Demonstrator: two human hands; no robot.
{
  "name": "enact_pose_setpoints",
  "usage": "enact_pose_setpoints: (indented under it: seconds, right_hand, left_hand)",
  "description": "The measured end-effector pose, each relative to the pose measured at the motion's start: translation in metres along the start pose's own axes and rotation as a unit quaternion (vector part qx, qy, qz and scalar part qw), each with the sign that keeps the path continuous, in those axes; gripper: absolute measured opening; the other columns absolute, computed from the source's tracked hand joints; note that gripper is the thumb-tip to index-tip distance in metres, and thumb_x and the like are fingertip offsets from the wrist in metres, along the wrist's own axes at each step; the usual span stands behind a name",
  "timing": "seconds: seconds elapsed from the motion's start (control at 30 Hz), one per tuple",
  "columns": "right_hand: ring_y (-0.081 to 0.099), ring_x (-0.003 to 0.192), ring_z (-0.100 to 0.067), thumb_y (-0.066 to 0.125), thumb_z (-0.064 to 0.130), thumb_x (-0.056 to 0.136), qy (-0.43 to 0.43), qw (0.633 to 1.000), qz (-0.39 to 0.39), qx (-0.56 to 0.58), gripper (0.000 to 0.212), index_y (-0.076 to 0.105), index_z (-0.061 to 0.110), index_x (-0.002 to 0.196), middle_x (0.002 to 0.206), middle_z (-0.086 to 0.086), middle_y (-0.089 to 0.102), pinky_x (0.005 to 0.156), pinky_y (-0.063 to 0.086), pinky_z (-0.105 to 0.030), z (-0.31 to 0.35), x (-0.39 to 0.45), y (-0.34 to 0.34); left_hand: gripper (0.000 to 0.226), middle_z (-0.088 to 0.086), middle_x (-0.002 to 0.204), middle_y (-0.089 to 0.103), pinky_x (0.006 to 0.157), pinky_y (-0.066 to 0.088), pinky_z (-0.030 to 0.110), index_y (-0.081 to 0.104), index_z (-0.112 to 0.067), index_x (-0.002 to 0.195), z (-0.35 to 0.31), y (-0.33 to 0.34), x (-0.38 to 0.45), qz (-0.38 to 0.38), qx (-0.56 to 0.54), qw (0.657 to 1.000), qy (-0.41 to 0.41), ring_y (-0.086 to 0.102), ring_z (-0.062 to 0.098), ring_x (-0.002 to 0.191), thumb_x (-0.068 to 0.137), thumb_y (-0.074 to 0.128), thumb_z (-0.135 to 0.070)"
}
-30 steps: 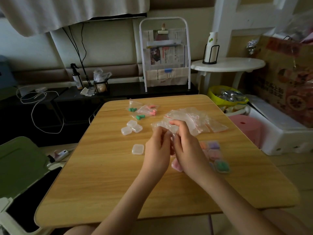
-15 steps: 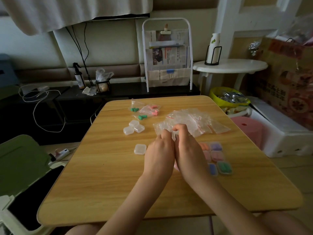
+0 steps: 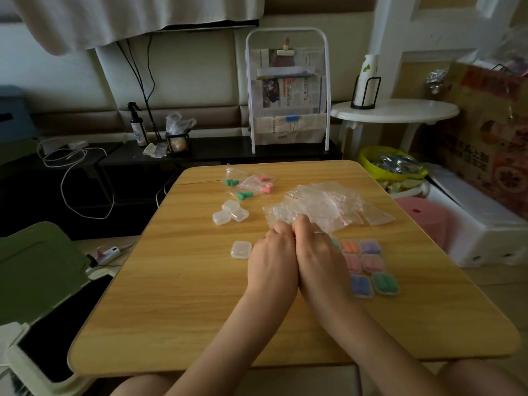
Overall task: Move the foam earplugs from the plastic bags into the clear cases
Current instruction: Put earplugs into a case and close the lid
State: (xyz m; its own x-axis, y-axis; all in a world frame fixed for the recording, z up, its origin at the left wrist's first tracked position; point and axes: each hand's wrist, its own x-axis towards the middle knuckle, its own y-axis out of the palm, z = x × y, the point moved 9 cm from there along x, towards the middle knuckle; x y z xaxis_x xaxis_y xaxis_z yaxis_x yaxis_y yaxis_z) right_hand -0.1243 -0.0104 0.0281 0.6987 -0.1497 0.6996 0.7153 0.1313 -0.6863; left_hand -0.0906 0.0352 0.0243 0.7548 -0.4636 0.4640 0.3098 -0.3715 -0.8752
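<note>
behind the wooden table (image 3: 177,295), newspapers (image 3: 288,92), print illegible

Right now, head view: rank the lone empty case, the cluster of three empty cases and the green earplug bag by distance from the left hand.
1. Lone empty case, just left of the left hand.
2. Cluster of three empty cases, farther up the table, to the left.
3. Green earplug bag, near the far edge.

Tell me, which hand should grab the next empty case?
Probably the left hand: a lone empty case lies right beside it, while the right hand sits next to the filled cases.
</note>
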Motion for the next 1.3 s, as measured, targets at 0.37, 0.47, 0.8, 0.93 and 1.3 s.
enact_pose_setpoints:
  seconds: [0.37,0.47,0.8,0.93,1.3]
  right_hand:
    - [0.06,0.061,-0.024,0.081,0.001,0.062,-0.03,0.997,0.048,0.043,0.053,0.046,0.015,0.099,0.076,-0.007,0.061,0.039,0.042,-0.028,-0.006,0.004,-0.007]
    - [0.057,0.073,-0.022,0.079,-0.001,0.054,-0.042,0.993,0.115,-0.004,0.043,0.061,0.017,0.089,0.082,0.0,0.057,0.042,0.03,-0.023,-0.011,0.004,0.0]
    - [0.064,0.067,-0.033,0.036,0.038,0.097,0.14,0.884,0.294,0.334,0.039,0.061,0.013,0.082,0.075,-0.013,0.064,0.067,0.052,-0.049,-0.028,-0.003,0.028]
    - [0.066,0.075,-0.025,0.046,0.008,0.094,0.106,0.915,0.332,0.202,0.014,0.055,0.018,0.089,0.084,-0.005,0.066,0.067,0.053,-0.036,-0.029,-0.002,0.035]
    - [0.069,0.087,-0.022,0.051,0.02,0.098,0.218,0.862,0.21,0.407,0.018,0.061,0.02,0.113,0.1,-0.001,0.068,0.074,0.059,-0.04,-0.05,0.006,0.023]
  left_hand:
    - [0.014,0.002,0.084,0.045,0.056,0.029,0.024,0.049,-0.008,0.101,0.007,-0.01,-0.002,0.005,-0.034,0.999,-0.013,0.054,0.019,0.072,0.089,0.051,-0.001]
    - [0.005,0.005,0.074,0.051,0.048,0.028,0.027,0.048,-0.008,0.092,0.017,-0.018,-0.002,-0.034,-0.082,0.996,-0.033,0.057,0.026,0.062,0.096,0.045,-0.008]
    - [0.028,-0.004,0.052,0.037,0.038,0.017,0.023,0.04,-0.015,0.07,0.015,-0.032,-0.002,-0.145,-0.162,0.976,-0.001,0.035,0.019,0.04,0.096,0.041,-0.026]
    - [0.038,0.0,0.057,0.05,0.037,0.035,0.031,0.049,-0.011,0.071,0.0,-0.03,-0.006,-0.129,-0.156,0.978,0.053,0.044,0.019,0.047,0.095,0.033,-0.035]
    - [0.015,-0.003,0.088,0.063,0.067,0.055,0.024,0.057,-0.015,0.101,0.074,-0.013,0.007,-0.036,-0.442,0.87,-0.217,0.061,0.007,0.076,0.094,0.053,-0.028]
